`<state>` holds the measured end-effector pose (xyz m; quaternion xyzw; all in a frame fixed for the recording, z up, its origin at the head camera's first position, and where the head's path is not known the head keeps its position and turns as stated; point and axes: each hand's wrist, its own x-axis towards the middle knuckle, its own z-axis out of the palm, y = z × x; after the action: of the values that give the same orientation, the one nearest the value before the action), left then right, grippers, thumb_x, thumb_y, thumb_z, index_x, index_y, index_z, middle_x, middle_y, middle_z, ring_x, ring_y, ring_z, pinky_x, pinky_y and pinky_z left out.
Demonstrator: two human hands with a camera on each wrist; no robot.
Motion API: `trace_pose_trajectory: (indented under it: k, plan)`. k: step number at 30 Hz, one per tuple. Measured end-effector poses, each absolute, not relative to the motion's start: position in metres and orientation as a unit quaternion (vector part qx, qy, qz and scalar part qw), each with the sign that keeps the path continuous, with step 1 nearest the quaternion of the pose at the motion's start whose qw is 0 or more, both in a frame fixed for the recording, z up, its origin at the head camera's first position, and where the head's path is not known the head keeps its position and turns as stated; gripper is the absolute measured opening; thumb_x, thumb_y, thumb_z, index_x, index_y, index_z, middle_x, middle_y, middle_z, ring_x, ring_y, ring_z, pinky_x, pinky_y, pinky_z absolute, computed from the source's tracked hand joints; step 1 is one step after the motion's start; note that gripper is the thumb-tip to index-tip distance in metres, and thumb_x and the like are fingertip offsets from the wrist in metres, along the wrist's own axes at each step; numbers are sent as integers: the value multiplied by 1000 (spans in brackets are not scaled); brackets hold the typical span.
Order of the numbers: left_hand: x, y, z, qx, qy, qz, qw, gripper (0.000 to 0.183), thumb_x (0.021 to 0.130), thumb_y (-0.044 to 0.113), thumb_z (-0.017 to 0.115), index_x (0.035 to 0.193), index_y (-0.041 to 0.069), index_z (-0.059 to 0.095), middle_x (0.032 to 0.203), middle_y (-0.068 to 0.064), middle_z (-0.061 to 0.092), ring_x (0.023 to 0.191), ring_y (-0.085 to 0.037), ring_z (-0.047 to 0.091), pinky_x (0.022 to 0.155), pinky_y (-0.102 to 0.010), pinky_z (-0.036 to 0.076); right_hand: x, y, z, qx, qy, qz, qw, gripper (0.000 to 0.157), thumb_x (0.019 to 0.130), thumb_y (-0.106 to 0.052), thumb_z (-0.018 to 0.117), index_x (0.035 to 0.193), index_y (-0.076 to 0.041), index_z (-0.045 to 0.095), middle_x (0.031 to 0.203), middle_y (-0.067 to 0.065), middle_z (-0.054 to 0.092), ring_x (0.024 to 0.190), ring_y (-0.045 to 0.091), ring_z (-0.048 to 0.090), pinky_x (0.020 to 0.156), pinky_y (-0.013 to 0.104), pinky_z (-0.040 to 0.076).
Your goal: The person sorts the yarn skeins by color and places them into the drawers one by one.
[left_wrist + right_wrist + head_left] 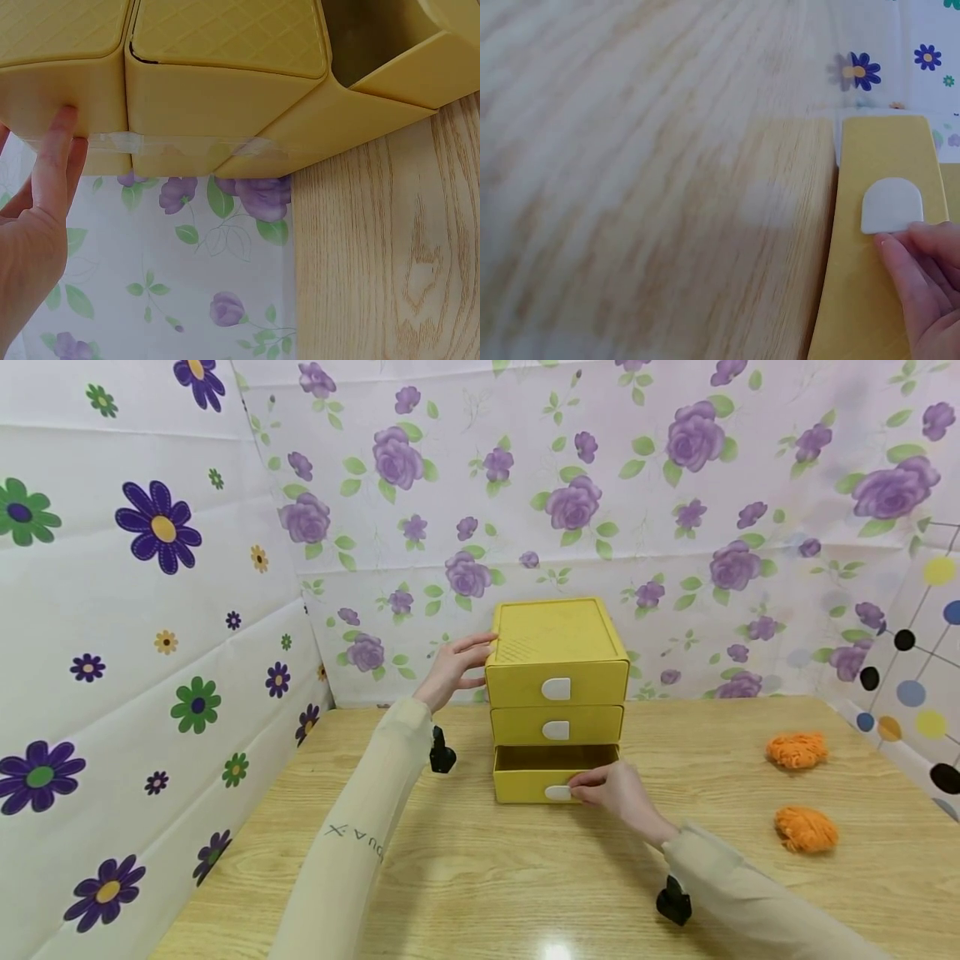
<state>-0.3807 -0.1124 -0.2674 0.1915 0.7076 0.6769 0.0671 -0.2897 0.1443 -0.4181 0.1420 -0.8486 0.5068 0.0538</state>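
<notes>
A yellow three-drawer box (558, 685) stands on the wooden table, with a white tab on each drawer front. Its bottom drawer (525, 785) is pulled partway out, and its dark inside shows. My right hand (622, 797) pinches the edge of that drawer's white handle tab (892, 205) between thumb and fingers. At the box's upper left side, my left hand (459, 668) rests with fairly straight fingers. The left wrist view shows a fingertip (64, 116) against the box's side wall (217, 112). The top and middle drawers are closed.
Two orange bundles of stringy material (797, 750) lie on the right of the table (465, 877), one nearer (806, 829) than the other. A flowered cloth (465, 510) hangs behind the box, and another patterned cloth (150, 635) hangs along the left.
</notes>
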Motion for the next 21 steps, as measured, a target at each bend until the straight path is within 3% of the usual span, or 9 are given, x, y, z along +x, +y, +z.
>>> trace_pose_trajectory:
  k: [4, 15, 21]
  plan:
    - [-381, -112, -268, 193, 706, 678, 67, 41, 94, 17, 52, 133, 7, 47, 129, -8, 45, 107, -28, 48, 82, -42, 45, -286, 145, -417, 146, -852, 501, 46, 5, 77, -1, 71, 81, 0, 73, 76, 6, 66, 66, 20, 61, 59, 37, 51]
    - [-381, -112, -268, 195, 705, 679, 63, 41, 94, 15, 52, 134, 5, 46, 130, -9, 45, 106, -27, 48, 83, -44, 44, -280, 148, -418, 171, -865, 469, 58, 5, 76, -4, 72, 81, -2, 73, 72, 2, 66, 60, 13, 56, 49, 23, 45]
    - [-382, -112, -269, 193, 704, 680, 65, 41, 94, 15, 52, 133, 5, 46, 130, -9, 44, 106, -27, 48, 83, -44, 44, -276, 147, -416, 176, -869, 459, 62, 5, 76, -4, 72, 81, -4, 74, 72, 1, 66, 61, 11, 55, 50, 23, 45]
